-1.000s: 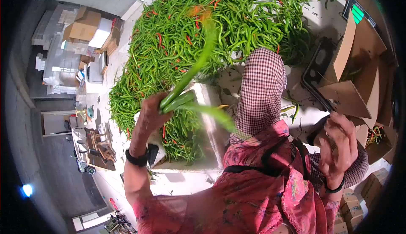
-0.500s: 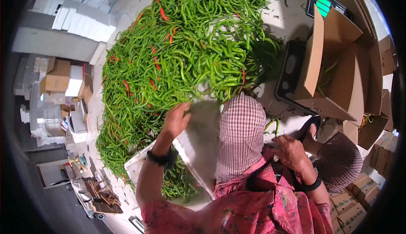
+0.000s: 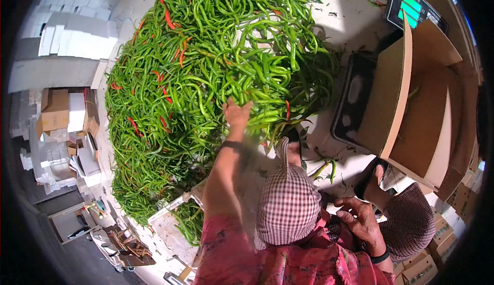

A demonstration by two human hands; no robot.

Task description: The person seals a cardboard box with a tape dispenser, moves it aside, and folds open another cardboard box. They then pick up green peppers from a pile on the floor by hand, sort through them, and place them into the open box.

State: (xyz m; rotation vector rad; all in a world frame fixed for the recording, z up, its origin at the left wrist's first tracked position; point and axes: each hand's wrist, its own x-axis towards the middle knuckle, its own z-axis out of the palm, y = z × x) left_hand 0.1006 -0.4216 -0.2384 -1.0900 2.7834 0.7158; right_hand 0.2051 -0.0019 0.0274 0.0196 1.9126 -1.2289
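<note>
A broad heap of green chili peppers (image 3: pixel 206 74), with a few red ones among them, spreads over the floor in front of me. My left hand (image 3: pixel 236 114) reaches into its near edge. The thumb and fingers are apart on the peppers, and the fingertips are partly hidden there. My right hand (image 3: pixel 358 219) hovers beside my right knee with loosely bent fingers, a gap between thumb and forefinger, and nothing visible in it. A few loose chilies (image 3: pixel 325 169) lie on the floor between my feet. A white foam box (image 3: pixel 170 212) with peppers around it stands left of my knee.
An open cardboard box (image 3: pixel 387 97) stands on a black platform scale (image 3: pixel 343 123) at the right; the scale's display (image 3: pixel 414 8) is lit green. Flattened cartons (image 3: pixel 442 231) lie at lower right. White foam boxes (image 3: pixel 80 38) and cardboard boxes (image 3: pixel 55 111) are stacked at left.
My left hand has moved forward and right, from above the foam box onto the pepper heap. My right hand has lowered slightly. The view has shifted a little.
</note>
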